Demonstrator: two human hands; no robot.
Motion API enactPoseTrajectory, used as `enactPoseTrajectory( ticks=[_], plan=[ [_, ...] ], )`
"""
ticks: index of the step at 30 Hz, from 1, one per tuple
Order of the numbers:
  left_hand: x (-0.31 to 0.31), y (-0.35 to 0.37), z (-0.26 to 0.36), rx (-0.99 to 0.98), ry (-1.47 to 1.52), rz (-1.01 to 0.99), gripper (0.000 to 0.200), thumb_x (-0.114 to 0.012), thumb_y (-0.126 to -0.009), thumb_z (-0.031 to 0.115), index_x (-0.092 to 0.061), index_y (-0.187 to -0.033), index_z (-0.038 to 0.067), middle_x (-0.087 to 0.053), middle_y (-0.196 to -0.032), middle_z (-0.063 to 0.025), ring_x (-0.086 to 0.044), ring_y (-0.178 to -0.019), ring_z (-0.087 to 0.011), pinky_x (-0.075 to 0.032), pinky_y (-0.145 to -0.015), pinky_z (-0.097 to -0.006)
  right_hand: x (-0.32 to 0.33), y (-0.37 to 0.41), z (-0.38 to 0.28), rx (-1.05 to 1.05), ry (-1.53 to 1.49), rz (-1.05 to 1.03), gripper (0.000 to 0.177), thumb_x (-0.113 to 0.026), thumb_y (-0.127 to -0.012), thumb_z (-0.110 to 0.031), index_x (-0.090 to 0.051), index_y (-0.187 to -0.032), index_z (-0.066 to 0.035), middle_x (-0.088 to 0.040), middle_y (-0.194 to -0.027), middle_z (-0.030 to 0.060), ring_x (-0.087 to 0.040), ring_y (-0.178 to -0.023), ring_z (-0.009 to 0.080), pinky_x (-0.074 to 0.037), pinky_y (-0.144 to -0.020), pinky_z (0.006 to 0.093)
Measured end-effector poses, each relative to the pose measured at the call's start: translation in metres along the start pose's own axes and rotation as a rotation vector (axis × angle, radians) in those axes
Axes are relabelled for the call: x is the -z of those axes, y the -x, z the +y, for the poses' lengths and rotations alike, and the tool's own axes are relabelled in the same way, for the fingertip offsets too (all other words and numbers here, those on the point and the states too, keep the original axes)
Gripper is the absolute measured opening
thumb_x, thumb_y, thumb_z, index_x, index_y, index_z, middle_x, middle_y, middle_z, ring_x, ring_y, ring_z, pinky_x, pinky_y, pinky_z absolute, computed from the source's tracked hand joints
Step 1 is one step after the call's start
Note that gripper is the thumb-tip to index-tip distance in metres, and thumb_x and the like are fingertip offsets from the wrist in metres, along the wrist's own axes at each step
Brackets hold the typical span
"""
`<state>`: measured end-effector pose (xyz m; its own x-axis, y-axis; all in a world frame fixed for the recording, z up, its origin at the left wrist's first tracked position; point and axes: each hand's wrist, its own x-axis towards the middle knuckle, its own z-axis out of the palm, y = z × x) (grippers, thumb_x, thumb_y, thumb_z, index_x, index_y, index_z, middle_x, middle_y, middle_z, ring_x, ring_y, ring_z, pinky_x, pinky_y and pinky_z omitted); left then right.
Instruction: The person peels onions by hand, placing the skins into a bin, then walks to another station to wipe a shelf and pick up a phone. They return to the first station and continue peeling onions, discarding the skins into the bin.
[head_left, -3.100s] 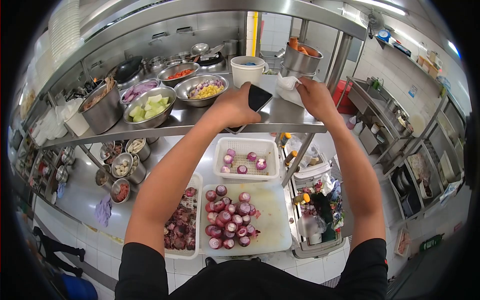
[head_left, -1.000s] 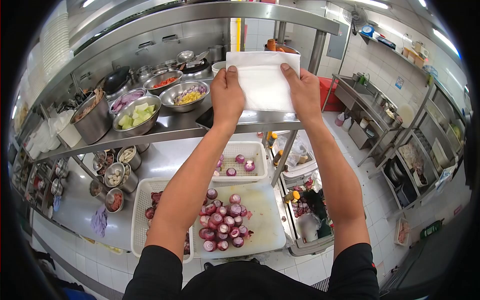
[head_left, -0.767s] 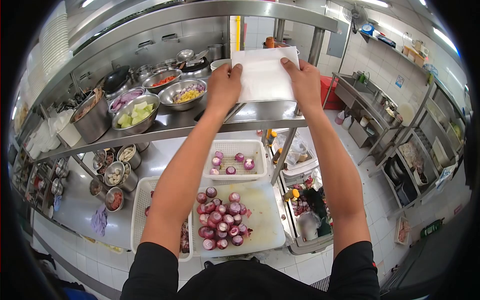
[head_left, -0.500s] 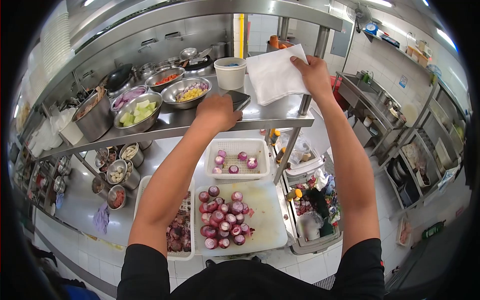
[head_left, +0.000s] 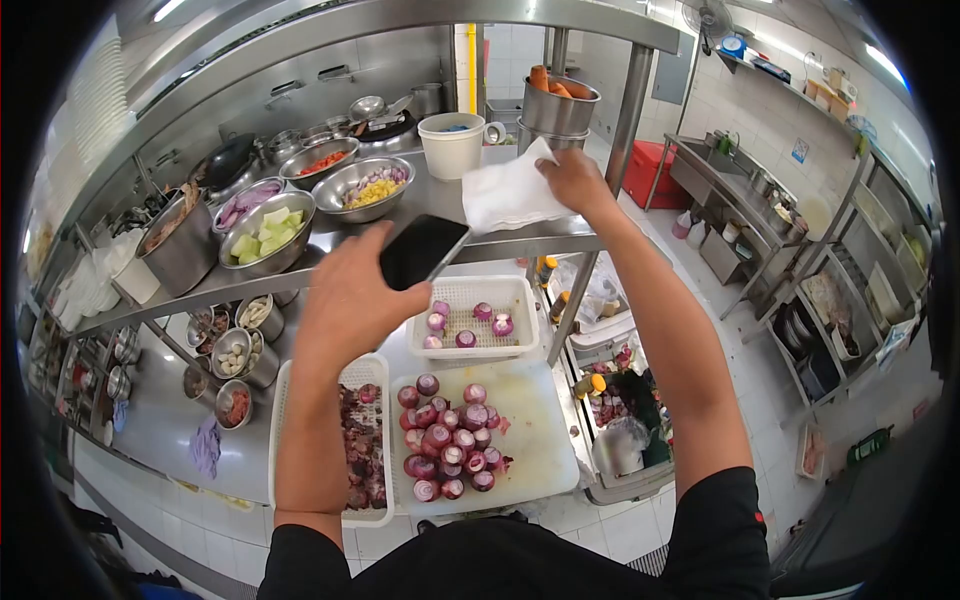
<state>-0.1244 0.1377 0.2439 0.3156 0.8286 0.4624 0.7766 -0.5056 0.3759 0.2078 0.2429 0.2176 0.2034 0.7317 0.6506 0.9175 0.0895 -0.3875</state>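
My left hand [head_left: 350, 300] holds a black phone [head_left: 422, 250] lifted off the steel shelf [head_left: 340, 240], screen facing up, above the counter. My right hand [head_left: 572, 182] grips a white cloth [head_left: 505, 195] that lies spread on the shelf's right end, beside a white tub [head_left: 451, 145]. Below, peeled red onions [head_left: 450, 440] are piled on a white cutting board [head_left: 535, 420].
Steel bowls of cut vegetables [head_left: 265, 232] and corn mix [head_left: 365, 188] line the shelf, with a steel pot of carrots [head_left: 556, 105] at the back. A white basket [head_left: 470, 320] holds a few onions; another basket [head_left: 355, 450] holds onion peels. Small tubs [head_left: 235, 350] sit left.
Both hands held the cloth open in the air. Then my left hand let go, took the phone off the shelf and lifted it, while my right hand lowered the cloth onto the shelf.
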Motion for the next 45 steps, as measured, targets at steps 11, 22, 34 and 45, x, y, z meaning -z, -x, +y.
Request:
enactPoseTrajectory(
  ticks=[11, 22, 34, 45],
  plan=[
    [-0.056, -0.124, 0.022, -0.28, 0.4, -0.157, 0.081, -0.076, -0.064, 0.037, -0.056, -0.136, 0.006, -0.065, -0.123, -0.0188, -0.066, -0.105, -0.0317, -0.051, -0.093, -0.0361, 0.024, 0.037, -0.033, 0.008, 0.344, -0.159, 0.02, -0.062, -0.09, -0.018, -0.07, -0.09, 0.001, -0.07, -0.091, 0.0234, -0.069, -0.09, 0.0394, -0.056, -0.08, 0.0468],
    [-0.14, -0.163, 0.043, -0.424, 0.166, -0.313, 0.084, -0.077, -0.066, 0.048, -0.057, -0.135, 0.006, -0.064, -0.121, -0.0201, -0.06, -0.113, -0.0352, -0.046, -0.101, -0.0411, 0.112, 0.112, 0.012, -0.245, -0.018, 0.116, 0.03, -0.061, -0.092, -0.028, -0.071, -0.111, -0.007, -0.073, -0.097, 0.0156, -0.069, -0.088, 0.0335, -0.052, -0.078, 0.041],
    [-0.126, -0.238, 0.107, -0.555, -0.112, 0.119, 0.062, -0.07, -0.084, 0.036, -0.047, -0.137, 0.013, -0.052, -0.138, -0.0207, -0.058, -0.119, -0.0355, -0.051, -0.095, -0.045, 0.096, 0.102, 0.04, -0.357, -0.489, 0.196, 0.027, -0.063, -0.092, -0.021, -0.07, -0.106, 0.001, -0.072, -0.084, 0.01, -0.068, -0.065, 0.0146, -0.052, -0.062, 0.0283],
    [-0.12, -0.248, 0.108, -0.455, -0.135, 0.258, 0.071, -0.074, -0.079, 0.039, -0.047, -0.139, 0.012, -0.056, -0.132, -0.0205, -0.058, -0.118, -0.0358, -0.05, -0.097, -0.0451, 0.109, 0.143, 0.084, -0.486, -0.493, 0.176, 0.028, -0.063, -0.092, -0.02, -0.069, -0.108, 0.002, -0.072, -0.089, 0.0094, -0.068, -0.065, 0.0148, -0.051, -0.06, 0.0269]
  ],
)
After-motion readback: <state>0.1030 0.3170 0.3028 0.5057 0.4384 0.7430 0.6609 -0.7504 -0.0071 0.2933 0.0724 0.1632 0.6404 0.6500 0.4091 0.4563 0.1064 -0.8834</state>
